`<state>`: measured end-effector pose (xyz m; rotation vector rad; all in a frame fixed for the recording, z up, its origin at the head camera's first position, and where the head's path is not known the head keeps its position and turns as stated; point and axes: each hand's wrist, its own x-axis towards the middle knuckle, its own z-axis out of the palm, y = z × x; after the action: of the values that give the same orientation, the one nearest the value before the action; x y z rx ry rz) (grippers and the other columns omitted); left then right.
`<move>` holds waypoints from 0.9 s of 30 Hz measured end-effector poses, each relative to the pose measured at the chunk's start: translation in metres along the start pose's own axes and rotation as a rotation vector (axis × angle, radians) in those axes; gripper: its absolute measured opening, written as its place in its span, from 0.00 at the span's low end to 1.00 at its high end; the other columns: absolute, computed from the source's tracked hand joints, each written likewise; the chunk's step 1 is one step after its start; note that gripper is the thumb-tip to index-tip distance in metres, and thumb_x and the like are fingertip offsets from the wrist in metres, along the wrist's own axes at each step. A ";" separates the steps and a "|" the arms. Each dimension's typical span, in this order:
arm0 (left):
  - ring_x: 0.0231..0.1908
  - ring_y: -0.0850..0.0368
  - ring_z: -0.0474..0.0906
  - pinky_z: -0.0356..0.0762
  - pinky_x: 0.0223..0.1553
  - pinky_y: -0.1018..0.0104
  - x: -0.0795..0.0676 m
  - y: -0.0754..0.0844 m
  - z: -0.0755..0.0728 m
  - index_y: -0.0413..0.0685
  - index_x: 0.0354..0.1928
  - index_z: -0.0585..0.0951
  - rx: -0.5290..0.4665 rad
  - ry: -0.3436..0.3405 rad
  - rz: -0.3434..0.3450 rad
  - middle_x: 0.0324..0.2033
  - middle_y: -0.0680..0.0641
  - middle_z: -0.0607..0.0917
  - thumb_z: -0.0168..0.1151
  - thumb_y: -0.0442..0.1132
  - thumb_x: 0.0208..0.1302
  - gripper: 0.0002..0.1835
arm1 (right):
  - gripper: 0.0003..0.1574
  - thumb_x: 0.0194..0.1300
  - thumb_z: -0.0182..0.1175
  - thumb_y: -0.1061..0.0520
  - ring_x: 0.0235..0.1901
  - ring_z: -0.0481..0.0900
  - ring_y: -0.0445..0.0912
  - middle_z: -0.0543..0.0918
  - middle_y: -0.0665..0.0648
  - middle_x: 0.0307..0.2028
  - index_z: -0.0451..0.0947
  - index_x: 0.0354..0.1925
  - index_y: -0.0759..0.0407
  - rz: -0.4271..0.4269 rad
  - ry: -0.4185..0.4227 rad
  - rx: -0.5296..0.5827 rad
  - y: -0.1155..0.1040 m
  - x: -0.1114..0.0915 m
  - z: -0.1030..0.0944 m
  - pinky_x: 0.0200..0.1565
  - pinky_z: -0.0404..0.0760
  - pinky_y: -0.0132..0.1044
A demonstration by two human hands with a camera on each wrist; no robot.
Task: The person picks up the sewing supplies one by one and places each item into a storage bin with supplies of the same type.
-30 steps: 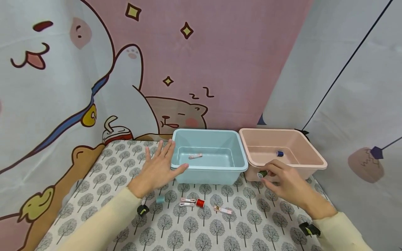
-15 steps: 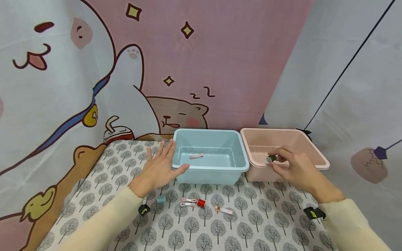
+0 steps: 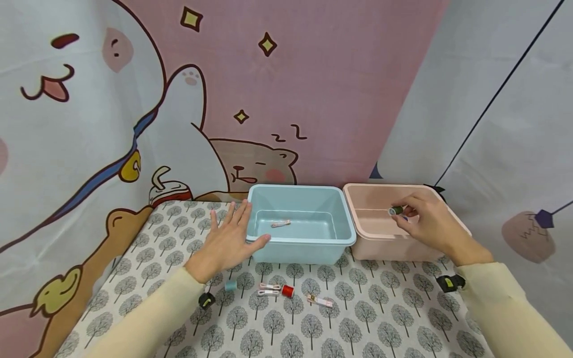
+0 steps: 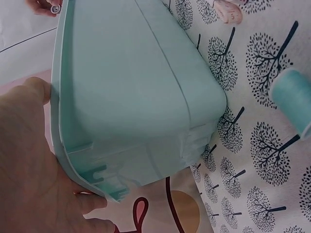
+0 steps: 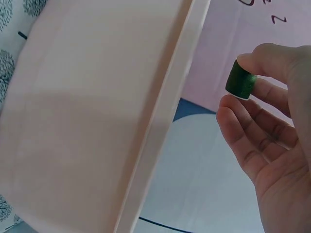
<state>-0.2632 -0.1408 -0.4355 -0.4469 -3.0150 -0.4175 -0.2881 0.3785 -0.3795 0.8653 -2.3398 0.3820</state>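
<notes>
Between thumb and fingertips my right hand [image 3: 427, 221] pinches a dark green thread spool [image 5: 241, 80], held over the pink bin [image 3: 371, 235]. A blue spool [image 3: 405, 217] in that bin is mostly hidden by the hand. My left hand [image 3: 226, 243] has its fingers spread and lies at the left rim of the light blue bin [image 3: 304, 251], thumb along the front rim. Inside the blue bin lies a small pinkish folded strip [image 3: 280, 223]. The left wrist view shows the left hand [image 4: 29, 165] right at the bin's rim.
On the tree-print cloth in front of the bins lie a light teal spool [image 3: 231, 285], a red spool [image 3: 288, 291], two looped pale strips [image 3: 268, 292] and a folded measuring tape [image 3: 320, 301]. A printed cartoon curtain [image 3: 335, 99] hangs behind the bins.
My right hand has carried the green spool up and rightward from the pink bin's front to above its opening. The left hand stays at the blue bin.
</notes>
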 end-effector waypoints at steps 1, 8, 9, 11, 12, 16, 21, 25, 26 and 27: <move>0.96 0.37 0.35 0.23 0.89 0.15 0.000 0.000 0.000 0.46 0.97 0.45 -0.002 0.000 0.000 0.97 0.47 0.42 0.40 0.89 0.79 0.66 | 0.20 0.53 0.84 0.69 0.33 0.91 0.48 0.94 0.57 0.41 0.95 0.46 0.59 0.012 -0.006 -0.010 0.002 0.001 0.000 0.39 0.88 0.26; 0.96 0.37 0.34 0.23 0.89 0.15 -0.001 0.002 0.000 0.45 0.97 0.45 -0.011 -0.001 0.001 0.97 0.47 0.41 0.40 0.89 0.79 0.66 | 0.17 0.61 0.84 0.65 0.32 0.93 0.51 0.94 0.57 0.39 0.95 0.48 0.54 0.090 -0.052 -0.048 0.016 0.010 -0.003 0.36 0.94 0.42; 0.96 0.37 0.34 0.23 0.89 0.15 -0.001 0.002 0.000 0.45 0.97 0.45 -0.012 0.001 0.001 0.97 0.47 0.41 0.39 0.89 0.79 0.66 | 0.17 0.61 0.84 0.64 0.32 0.93 0.51 0.94 0.57 0.38 0.95 0.49 0.54 0.102 -0.063 -0.052 0.018 0.011 -0.003 0.36 0.94 0.42; 0.96 0.37 0.34 0.23 0.89 0.16 -0.001 0.002 0.000 0.46 0.97 0.45 -0.012 0.002 0.000 0.97 0.47 0.41 0.39 0.89 0.79 0.66 | 0.16 0.63 0.83 0.63 0.32 0.93 0.51 0.94 0.57 0.38 0.95 0.50 0.54 0.128 -0.088 -0.057 0.023 0.013 -0.002 0.36 0.93 0.42; 0.96 0.37 0.34 0.22 0.89 0.16 -0.002 0.002 0.000 0.46 0.97 0.45 -0.015 0.003 -0.001 0.96 0.47 0.41 0.39 0.89 0.79 0.66 | 0.16 0.63 0.83 0.62 0.32 0.93 0.51 0.94 0.58 0.38 0.95 0.50 0.55 0.143 -0.101 -0.055 0.025 0.014 -0.002 0.36 0.92 0.41; 0.96 0.37 0.34 0.22 0.89 0.17 -0.003 0.002 0.000 0.46 0.97 0.44 -0.024 0.001 -0.006 0.96 0.47 0.40 0.38 0.90 0.78 0.67 | 0.13 0.67 0.82 0.61 0.34 0.93 0.50 0.95 0.59 0.40 0.96 0.49 0.60 0.194 -0.163 -0.050 0.033 0.019 0.000 0.37 0.91 0.38; 0.96 0.36 0.35 0.23 0.89 0.16 -0.003 0.003 0.000 0.45 0.97 0.44 -0.014 -0.001 -0.004 0.96 0.47 0.40 0.37 0.90 0.78 0.67 | 0.12 0.69 0.81 0.61 0.35 0.93 0.50 0.96 0.59 0.39 0.96 0.49 0.62 0.229 -0.220 -0.045 0.045 0.027 0.001 0.37 0.90 0.41; 0.96 0.36 0.36 0.23 0.89 0.16 -0.003 0.002 0.000 0.45 0.97 0.44 -0.021 0.003 -0.004 0.96 0.47 0.40 0.38 0.90 0.78 0.67 | 0.12 0.71 0.81 0.59 0.35 0.93 0.52 0.97 0.60 0.38 0.95 0.49 0.65 0.276 -0.265 -0.045 0.056 0.037 0.000 0.36 0.90 0.43; 0.96 0.36 0.36 0.23 0.89 0.16 -0.003 0.002 0.000 0.45 0.97 0.44 -0.024 0.004 -0.005 0.96 0.48 0.40 0.38 0.90 0.78 0.67 | 0.12 0.72 0.81 0.58 0.35 0.93 0.53 0.97 0.61 0.38 0.95 0.49 0.65 0.286 -0.277 -0.047 0.058 0.039 0.000 0.36 0.91 0.45; 0.96 0.36 0.36 0.23 0.89 0.16 -0.003 0.001 0.000 0.46 0.97 0.44 -0.026 0.006 -0.005 0.96 0.48 0.40 0.39 0.90 0.78 0.67 | 0.13 0.72 0.80 0.58 0.35 0.94 0.53 0.97 0.62 0.38 0.95 0.49 0.65 0.298 -0.290 -0.044 0.060 0.042 -0.001 0.36 0.91 0.47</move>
<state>-0.2602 -0.1403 -0.4356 -0.4388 -3.0092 -0.4588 -0.3526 0.4036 -0.3557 0.5816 -2.7469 0.3425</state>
